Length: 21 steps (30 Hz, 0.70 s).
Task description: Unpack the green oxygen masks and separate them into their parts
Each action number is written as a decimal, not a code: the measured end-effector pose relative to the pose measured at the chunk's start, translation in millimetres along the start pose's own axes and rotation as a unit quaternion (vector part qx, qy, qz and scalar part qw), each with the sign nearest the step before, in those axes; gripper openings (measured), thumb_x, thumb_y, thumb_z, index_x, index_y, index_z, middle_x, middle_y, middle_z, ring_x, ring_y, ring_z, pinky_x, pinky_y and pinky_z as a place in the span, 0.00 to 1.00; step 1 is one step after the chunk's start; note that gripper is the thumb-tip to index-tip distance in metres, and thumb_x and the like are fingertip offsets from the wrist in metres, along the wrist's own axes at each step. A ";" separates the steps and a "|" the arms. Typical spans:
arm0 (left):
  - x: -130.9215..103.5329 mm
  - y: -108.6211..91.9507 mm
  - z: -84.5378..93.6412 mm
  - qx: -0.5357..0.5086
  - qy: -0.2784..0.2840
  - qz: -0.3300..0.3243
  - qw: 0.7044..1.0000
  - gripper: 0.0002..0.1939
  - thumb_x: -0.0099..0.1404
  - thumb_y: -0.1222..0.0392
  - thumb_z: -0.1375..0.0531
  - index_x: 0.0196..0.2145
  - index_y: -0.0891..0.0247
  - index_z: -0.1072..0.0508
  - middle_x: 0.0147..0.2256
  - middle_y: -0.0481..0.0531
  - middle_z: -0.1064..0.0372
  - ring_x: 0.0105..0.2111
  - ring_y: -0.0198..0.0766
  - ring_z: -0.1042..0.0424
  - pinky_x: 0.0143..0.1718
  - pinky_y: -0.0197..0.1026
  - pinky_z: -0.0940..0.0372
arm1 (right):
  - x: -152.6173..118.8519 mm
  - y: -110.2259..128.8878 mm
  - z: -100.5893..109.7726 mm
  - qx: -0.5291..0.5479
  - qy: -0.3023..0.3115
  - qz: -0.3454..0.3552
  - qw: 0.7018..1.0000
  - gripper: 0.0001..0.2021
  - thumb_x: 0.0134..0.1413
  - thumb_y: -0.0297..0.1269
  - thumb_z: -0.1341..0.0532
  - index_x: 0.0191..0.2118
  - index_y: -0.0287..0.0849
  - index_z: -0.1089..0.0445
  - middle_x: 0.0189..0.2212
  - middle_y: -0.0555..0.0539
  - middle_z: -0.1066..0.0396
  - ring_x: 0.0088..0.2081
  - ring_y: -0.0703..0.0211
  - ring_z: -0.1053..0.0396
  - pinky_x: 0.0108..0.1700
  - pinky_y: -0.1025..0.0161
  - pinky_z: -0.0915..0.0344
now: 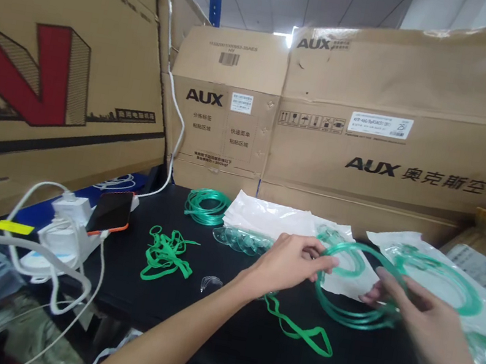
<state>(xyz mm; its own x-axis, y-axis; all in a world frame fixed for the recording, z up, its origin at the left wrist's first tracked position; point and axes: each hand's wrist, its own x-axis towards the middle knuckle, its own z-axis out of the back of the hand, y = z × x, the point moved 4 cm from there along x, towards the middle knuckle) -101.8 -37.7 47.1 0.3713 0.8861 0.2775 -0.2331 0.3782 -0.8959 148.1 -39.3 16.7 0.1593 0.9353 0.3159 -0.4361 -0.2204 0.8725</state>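
A coil of green tubing (pixel 353 318) is held up between my two hands, above the black table (pixel 217 333). At its left side my left hand (pixel 292 262) pinches the tubing between thumb and fingers. My right hand (pixel 413 304), partly blurred, has its fingers around the coil's right side. A green elastic strap (pixel 300 328) lies on the table below the coil. Behind my left hand are a white packet (pixel 265 214) and clear green plastic pieces (pixel 245 241). Another bagged coil (pixel 441 280) lies beyond my right hand.
Loose green straps (pixel 168 254), thin clear strips (pixel 210 283) and a second tubing coil (pixel 207 206) lie on the table. At the left are a phone (pixel 111 211), a charger (pixel 71 206) and white cables. Large cardboard boxes (pixel 398 90) stand behind.
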 end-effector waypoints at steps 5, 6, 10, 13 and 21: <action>13.1 -0.9 39.8 0.011 -0.082 0.008 0.997 0.21 0.73 0.42 0.42 0.39 0.63 0.21 0.40 0.52 0.18 0.29 0.31 0.27 0.36 0.34 0.31 | 35.6 47.7 -30.4 0.177 0.140 -0.064 0.972 0.19 0.51 0.55 0.26 0.29 0.44 0.24 0.25 0.49 0.29 0.27 0.56 0.29 0.33 0.59 0.25; 13.0 0.8 55.5 0.026 -0.104 0.018 0.994 0.21 0.73 0.42 0.42 0.39 0.64 0.20 0.40 0.53 0.18 0.29 0.31 0.27 0.36 0.35 0.30 | 42.9 58.8 -44.1 0.193 0.177 -0.066 0.963 0.19 0.51 0.54 0.25 0.28 0.44 0.25 0.25 0.51 0.30 0.26 0.58 0.30 0.33 0.59 0.25; 0.1 18.5 135.6 0.122 -0.205 0.086 0.967 0.19 0.74 0.46 0.40 0.42 0.65 0.20 0.38 0.53 0.19 0.32 0.35 0.24 0.41 0.40 0.28 | 63.9 91.7 -118.8 0.217 0.307 -0.102 0.921 0.12 0.58 0.42 0.26 0.40 0.40 0.23 0.33 0.49 0.26 0.33 0.57 0.24 0.39 0.57 0.23; -15.6 38.9 197.1 0.209 -0.270 0.161 0.926 0.16 0.75 0.48 0.39 0.45 0.65 0.22 0.40 0.53 0.22 0.38 0.39 0.22 0.46 0.48 0.26 | 72.3 109.1 -185.0 0.215 0.372 -0.129 0.894 0.11 0.69 0.39 0.34 0.52 0.39 0.26 0.47 0.44 0.23 0.43 0.54 0.22 0.45 0.53 0.22; -36.9 68.0 280.1 0.384 -0.350 0.281 0.807 0.17 0.74 0.52 0.37 0.56 0.63 0.26 0.54 0.58 0.27 0.50 0.47 0.25 0.51 0.53 0.26 | 87.1 152.9 -312.1 0.178 0.373 -0.109 0.904 0.18 0.69 0.41 0.35 0.59 0.41 0.29 0.55 0.41 0.27 0.49 0.49 0.24 0.49 0.48 0.24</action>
<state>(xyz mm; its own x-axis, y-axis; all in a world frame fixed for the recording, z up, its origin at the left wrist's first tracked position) -383.1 30.4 73.1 -0.5223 0.8087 0.2706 -0.7759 -0.3189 -0.5443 -181.2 94.8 61.3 -0.4924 0.8644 -0.1017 -0.1323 0.0411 0.9904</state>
